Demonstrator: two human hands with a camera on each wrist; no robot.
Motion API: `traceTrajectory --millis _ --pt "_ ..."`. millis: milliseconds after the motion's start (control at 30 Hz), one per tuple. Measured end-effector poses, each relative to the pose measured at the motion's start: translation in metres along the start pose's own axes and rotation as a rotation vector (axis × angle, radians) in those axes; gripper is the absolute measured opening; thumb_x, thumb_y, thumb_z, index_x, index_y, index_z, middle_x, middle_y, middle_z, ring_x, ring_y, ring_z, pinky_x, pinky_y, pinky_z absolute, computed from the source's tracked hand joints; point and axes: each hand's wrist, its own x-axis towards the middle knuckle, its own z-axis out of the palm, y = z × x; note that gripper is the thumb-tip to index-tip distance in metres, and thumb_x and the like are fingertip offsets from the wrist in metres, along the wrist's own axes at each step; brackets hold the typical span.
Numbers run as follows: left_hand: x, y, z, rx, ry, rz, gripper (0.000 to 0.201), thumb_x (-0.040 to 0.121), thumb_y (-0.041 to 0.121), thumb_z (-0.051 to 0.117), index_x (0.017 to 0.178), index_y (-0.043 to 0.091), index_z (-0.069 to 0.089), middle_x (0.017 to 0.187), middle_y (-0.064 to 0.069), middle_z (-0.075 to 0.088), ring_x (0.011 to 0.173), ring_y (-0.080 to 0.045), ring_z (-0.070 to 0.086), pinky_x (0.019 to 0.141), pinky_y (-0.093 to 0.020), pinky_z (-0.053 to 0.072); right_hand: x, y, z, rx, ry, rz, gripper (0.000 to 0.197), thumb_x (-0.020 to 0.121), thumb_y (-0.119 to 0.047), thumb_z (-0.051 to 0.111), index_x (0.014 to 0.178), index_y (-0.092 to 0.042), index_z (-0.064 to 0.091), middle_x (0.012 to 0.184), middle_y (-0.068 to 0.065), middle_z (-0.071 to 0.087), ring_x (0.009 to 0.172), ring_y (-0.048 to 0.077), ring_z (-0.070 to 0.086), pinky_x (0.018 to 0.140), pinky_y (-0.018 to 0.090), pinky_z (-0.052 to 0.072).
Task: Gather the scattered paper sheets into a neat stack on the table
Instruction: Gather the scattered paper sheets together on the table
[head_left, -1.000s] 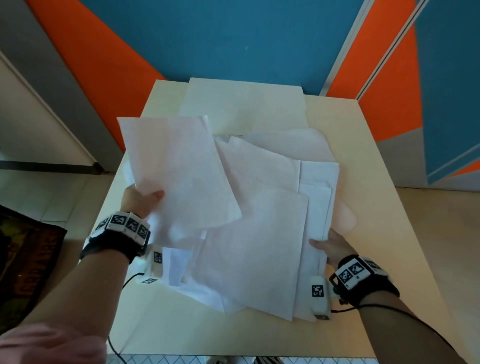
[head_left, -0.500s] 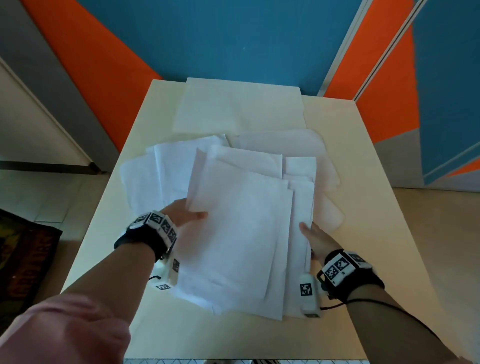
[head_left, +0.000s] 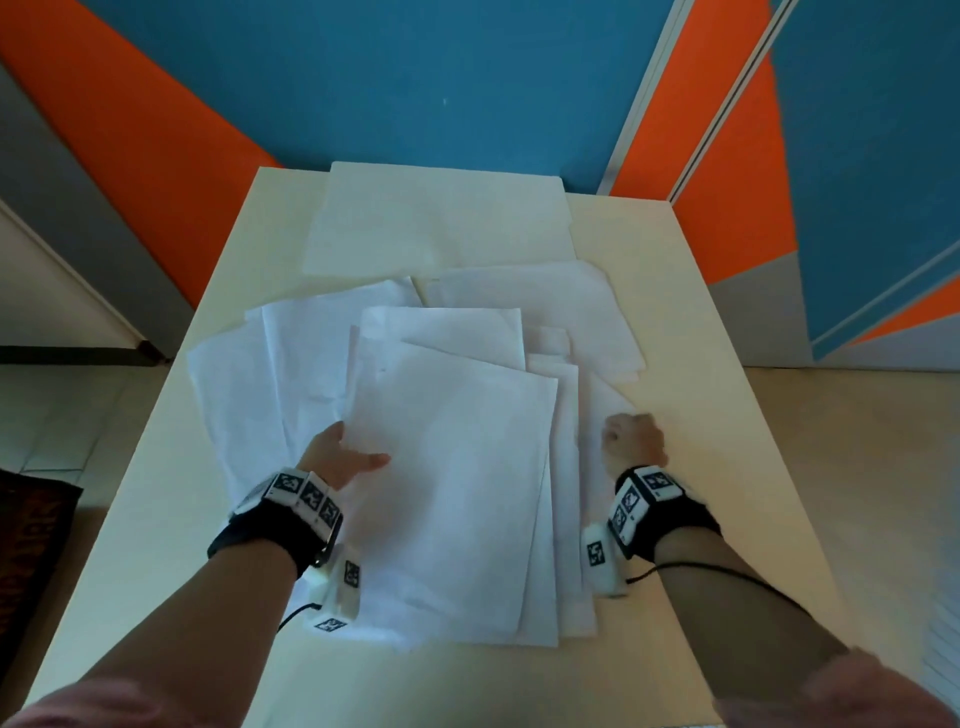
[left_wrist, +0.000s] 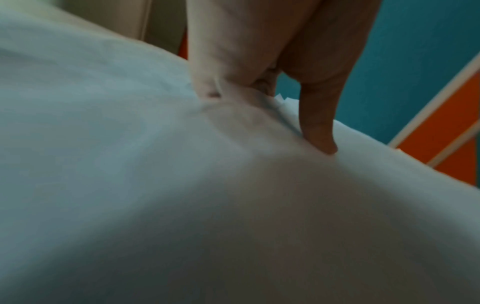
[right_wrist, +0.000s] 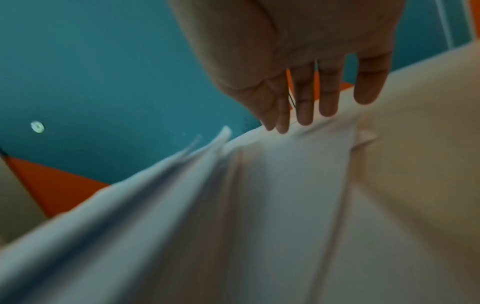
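loose pile of white paper sheets (head_left: 447, 467) lies fanned at mid table (head_left: 727, 467); left hand (head_left: 337, 457) pinches the top sheets' left edge, thumb on top, while right hand (head_left: 636, 439) touches the pile's right edge with straight fingers (right_wrist: 306, 102).

Behind the far edge stands a teal wall (head_left: 415, 78) crossed by slanted orange panels (head_left: 130, 140), with a grey band along its lower left. A pale vertical strip (head_left: 649, 98) divides the teal from more orange on the right, and further right come another teal field and a grey section (head_left: 753, 317). Light floor tiles (head_left: 57, 415) show at the left, beside a dark patterned mat (head_left: 31, 540). A small pale round fitting (right_wrist: 37, 126) sits on the teal wall in the right wrist view.
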Motion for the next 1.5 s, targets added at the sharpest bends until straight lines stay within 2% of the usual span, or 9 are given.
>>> traceTrajectory --millis 167,333,500,667,833,933,1066,1333,1500 --pt "0.008 -0.012 0.002 -0.074 0.045 -0.006 0.073 0.066 0.013 0.081 0.129 -0.002 0.047 0.128 -0.022 0.058 0.117 -0.036 0.056 0.104 -0.048 0.042 0.037 0.002 -0.022 -0.111 -0.128 0.006 0.074 0.082 -0.031 0.064 0.143 -0.019 0.025 0.147 0.01 0.029 0.136 0.031 0.026 0.106 0.05 0.028" --pt "0.006 -0.014 0.005 -0.144 0.102 0.008 0.057 0.067 0.007 0.079 0.119 0.001 0.055 0.116 -0.021 0.064 0.105 -0.036 0.062 0.097 -0.048 0.048 0.041 0.009 -0.021 -0.083 -0.232 -0.039 0.047 0.074 -0.028 0.072 0.116 -0.015 0.053 0.124 0.015 0.052 0.116 0.034 0.048 0.099 0.044 0.043" --pt "0.007 -0.01 0.011 -0.152 0.16 0.007 0.052 0.07 0.007 0.077 0.117 0.001 0.055 0.114 -0.021 0.064 0.105 -0.035 0.062 0.095 -0.043 0.048 0.009 0.03 -0.01 0.06 -0.228 -0.086 0.051 0.087 -0.016 0.061 0.134 -0.003 0.044 0.141 0.016 0.046 0.129 0.029 0.044 0.103 0.029 0.034" --pt "0.008 -0.009 0.012 -0.144 0.183 -0.006 0.052 0.071 0.01 0.076 0.118 0.002 0.054 0.118 -0.021 0.063 0.108 -0.035 0.06 0.099 -0.044 0.047 -0.004 0.068 -0.023 0.214 -0.028 0.062 0.01 0.087 -0.009 0.057 0.078 -0.006 0.054 0.082 0.014 0.056 0.09 0.032 0.057 0.063 0.029 0.037" --pt "0.007 -0.008 0.015 -0.133 0.203 -0.019 0.055 0.072 0.015 0.075 0.12 0.002 0.052 0.121 -0.02 0.062 0.111 -0.035 0.059 0.101 -0.046 0.045 -0.036 0.084 -0.023 0.277 -0.179 -0.024 0.013 0.085 -0.008 0.061 0.076 -0.002 0.054 0.077 0.012 0.058 0.079 0.028 0.055 0.064 0.031 0.04" --pt "0.005 -0.003 0.017 -0.085 0.198 0.007 0.054 0.071 0.016 0.076 0.118 0.001 0.053 0.119 -0.021 0.063 0.108 -0.035 0.06 0.099 -0.045 0.046 -0.045 0.077 -0.012 0.285 -0.466 -0.137 0.015 0.086 -0.012 0.061 0.098 -0.004 0.065 0.095 0.012 0.069 0.09 0.028 0.065 0.081 0.037 0.051" --pt "-0.005 0.006 0.019 0.076 0.355 0.091 0.049 0.074 0.026 0.074 0.114 0.001 0.058 0.12 -0.02 0.057 0.108 -0.035 0.056 0.09 -0.038 0.044 -0.017 0.065 -0.023 0.413 -0.197 0.04 0.034 0.09 -0.024 0.055 0.117 -0.003 0.057 0.094 0.012 0.066 0.087 0.029 0.063 0.084 0.039 0.051" --pt "-0.014 0.015 0.048 0.107 0.476 0.037 0.062 0.073 0.025 0.074 0.124 0.003 0.046 0.134 -0.022 0.038 0.121 -0.04 0.04 0.104 -0.041 0.031 -0.042 -0.005 0.009 0.421 -0.213 0.031 0.041 0.098 -0.026 0.038 0.13 -0.001 0.041 0.131 0.022 0.053 0.118 0.035 0.051 0.096 0.034 0.039" --pt "-0.008 0.015 0.029 0.071 0.419 0.045 0.053 0.08 0.024 0.068 0.126 0.006 0.049 0.133 -0.02 0.044 0.12 -0.035 0.046 0.102 -0.036 0.035 -0.03 -0.006 0.006 0.704 -0.218 0.232 0.086 0.078 -0.078 0.026 0.126 -0.012 0.052 0.131 0.009 0.056 0.118 0.03 0.053 0.106 0.043 0.038"
